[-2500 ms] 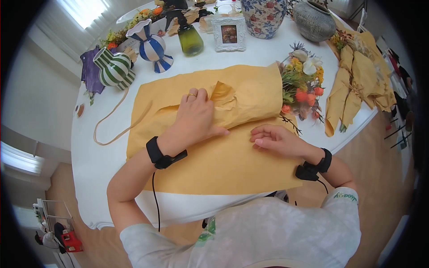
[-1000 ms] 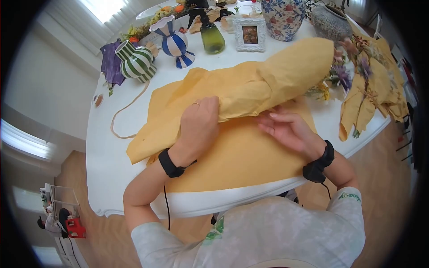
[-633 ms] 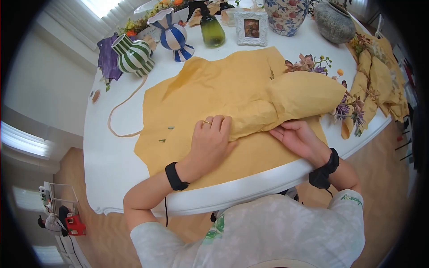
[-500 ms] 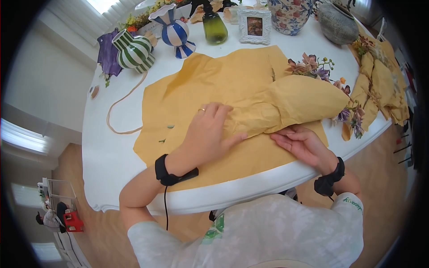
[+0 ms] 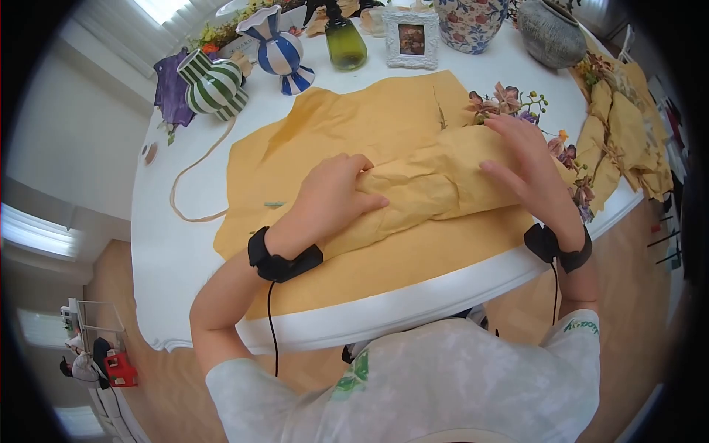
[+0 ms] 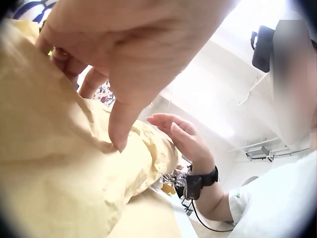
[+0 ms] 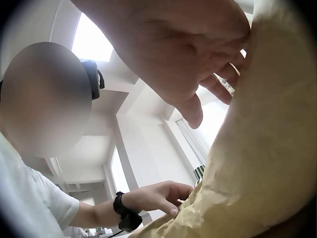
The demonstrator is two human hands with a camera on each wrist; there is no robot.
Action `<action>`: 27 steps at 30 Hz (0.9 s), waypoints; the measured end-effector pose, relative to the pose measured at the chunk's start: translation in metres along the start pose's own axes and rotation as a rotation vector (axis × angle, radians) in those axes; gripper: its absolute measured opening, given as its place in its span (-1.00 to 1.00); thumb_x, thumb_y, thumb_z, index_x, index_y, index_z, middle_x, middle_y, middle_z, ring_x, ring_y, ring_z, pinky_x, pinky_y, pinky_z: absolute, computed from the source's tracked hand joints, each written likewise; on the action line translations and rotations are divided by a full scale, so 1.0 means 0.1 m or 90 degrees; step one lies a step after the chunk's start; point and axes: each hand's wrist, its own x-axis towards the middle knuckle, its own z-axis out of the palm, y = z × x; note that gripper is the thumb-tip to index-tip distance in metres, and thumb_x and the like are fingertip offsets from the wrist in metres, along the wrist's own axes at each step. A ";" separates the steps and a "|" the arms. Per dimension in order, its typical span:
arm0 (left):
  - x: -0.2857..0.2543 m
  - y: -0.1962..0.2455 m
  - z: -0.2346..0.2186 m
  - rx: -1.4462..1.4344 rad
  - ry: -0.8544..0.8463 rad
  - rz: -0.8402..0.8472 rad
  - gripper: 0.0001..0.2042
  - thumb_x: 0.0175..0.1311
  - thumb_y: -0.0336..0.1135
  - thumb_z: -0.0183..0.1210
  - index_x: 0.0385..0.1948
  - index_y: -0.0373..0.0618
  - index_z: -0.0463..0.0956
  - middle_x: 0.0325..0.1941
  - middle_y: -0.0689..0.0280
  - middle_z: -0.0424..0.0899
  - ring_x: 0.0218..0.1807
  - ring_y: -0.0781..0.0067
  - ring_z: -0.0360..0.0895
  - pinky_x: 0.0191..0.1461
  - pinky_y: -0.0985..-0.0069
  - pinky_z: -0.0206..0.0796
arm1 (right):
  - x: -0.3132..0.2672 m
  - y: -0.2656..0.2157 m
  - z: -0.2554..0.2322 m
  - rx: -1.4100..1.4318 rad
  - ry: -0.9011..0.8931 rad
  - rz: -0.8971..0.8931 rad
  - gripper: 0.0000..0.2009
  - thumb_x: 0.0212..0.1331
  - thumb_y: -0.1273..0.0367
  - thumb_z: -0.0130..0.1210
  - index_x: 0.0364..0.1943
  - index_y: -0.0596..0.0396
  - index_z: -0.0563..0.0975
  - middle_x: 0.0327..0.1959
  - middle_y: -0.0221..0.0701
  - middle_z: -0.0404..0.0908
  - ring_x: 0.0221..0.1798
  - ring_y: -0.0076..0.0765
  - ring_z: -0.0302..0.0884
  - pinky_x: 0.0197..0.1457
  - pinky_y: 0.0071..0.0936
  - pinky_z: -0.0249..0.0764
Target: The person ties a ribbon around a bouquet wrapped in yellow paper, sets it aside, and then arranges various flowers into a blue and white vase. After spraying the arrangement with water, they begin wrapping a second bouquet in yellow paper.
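A wrapped bouquet (image 5: 425, 192) lies on the white surface (image 5: 170, 288), more yellow paper (image 5: 450, 247) spread flat beneath it, blossoms (image 5: 507, 100) poking past its wide end. The left hand (image 5: 325, 196) has the narrower part between bent fingers and thumb; the right hand (image 5: 530, 166), loosely spread and gripping nothing, is over the wide end. Beyond stand a green-striped vase (image 5: 214, 87) and a white picture frame (image 5: 411, 40).

You are in a bright indoor room that looks like a floral studio; whether it belongs to a home or a shop, you cannot tell. Your white table (image 5: 168, 284) holds wrapping paper (image 5: 384, 280), flowers (image 5: 507, 97), a green-striped vase (image 5: 214, 85), a grey pot (image 5: 550, 37) and an ornate picture frame (image 5: 391, 48). Pale walls (image 5: 66, 151) and a wood-toned floor (image 5: 173, 380) surround you.
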 end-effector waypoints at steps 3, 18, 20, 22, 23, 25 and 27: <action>-0.08 -0.03 0.03 0.015 0.063 0.001 -0.61 -0.06 -0.23 0.26 -0.25 -0.31 0.45 -0.44 0.28 0.50 -0.37 0.46 0.43 -0.27 0.55 0.29 | 0.05 0.04 0.07 -0.081 -0.005 -0.044 -0.59 -0.03 0.25 0.14 -0.12 0.21 0.43 -0.16 -0.19 0.49 -0.03 -0.11 0.38 0.21 -0.31 0.09; 0.04 -0.29 -0.19 -0.476 -0.115 -0.129 -0.78 0.06 -0.36 0.17 -0.29 -0.29 0.48 -0.45 0.41 0.52 -0.42 0.72 0.39 -0.35 0.76 0.22 | 0.17 -0.08 -0.04 0.104 -0.060 0.123 -0.89 -0.05 0.46 0.10 -0.46 0.24 0.46 -0.57 -0.27 0.39 -0.48 -0.30 0.39 -0.38 -0.49 0.30; -0.03 -0.29 -0.24 -0.505 -0.155 -0.089 -0.77 0.09 -0.35 0.17 -0.26 -0.28 0.48 -0.40 0.40 0.53 -0.38 0.73 0.41 -0.34 0.76 0.23 | 0.06 -0.08 -0.13 0.269 -0.034 0.129 -0.91 -0.08 0.51 0.10 -0.47 0.24 0.46 -0.58 -0.33 0.41 -0.51 -0.34 0.36 -0.39 -0.58 0.29; -0.11 -0.27 -0.33 -0.533 -0.184 -0.080 -0.78 0.10 -0.36 0.16 -0.26 -0.27 0.48 -0.38 0.39 0.54 -0.36 0.73 0.42 -0.31 0.77 0.24 | -0.05 -0.06 -0.26 0.275 -0.064 0.102 -0.92 -0.10 0.52 0.11 -0.48 0.24 0.48 -0.54 -0.34 0.45 -0.49 -0.32 0.40 -0.37 -0.54 0.31; -0.16 -0.23 -0.38 -0.560 -0.220 -0.066 -0.79 0.11 -0.37 0.15 -0.26 -0.27 0.48 -0.36 0.39 0.54 -0.34 0.73 0.43 -0.29 0.77 0.26 | -0.11 -0.04 -0.33 0.278 -0.092 0.081 -0.92 -0.12 0.53 0.11 -0.48 0.23 0.50 -0.50 -0.34 0.50 -0.46 -0.30 0.43 -0.34 -0.51 0.33; -0.25 -0.12 -0.44 -0.570 -0.222 -0.062 -0.80 0.12 -0.38 0.14 -0.26 -0.27 0.48 -0.35 0.38 0.55 -0.31 0.72 0.44 -0.26 0.77 0.27 | -0.19 -0.01 -0.42 0.310 -0.111 0.006 -0.93 -0.14 0.54 0.11 -0.49 0.22 0.51 -0.45 -0.33 0.53 -0.43 -0.28 0.46 -0.31 -0.46 0.34; -0.35 -0.07 -0.51 -0.581 -0.231 -0.058 -0.81 0.13 -0.39 0.12 -0.27 -0.28 0.49 -0.33 0.37 0.56 -0.28 0.71 0.45 -0.23 0.77 0.28 | -0.24 0.05 -0.53 0.360 -0.185 -0.096 -0.93 -0.18 0.55 0.11 -0.52 0.18 0.54 -0.36 -0.31 0.57 -0.34 -0.18 0.50 -0.23 -0.31 0.36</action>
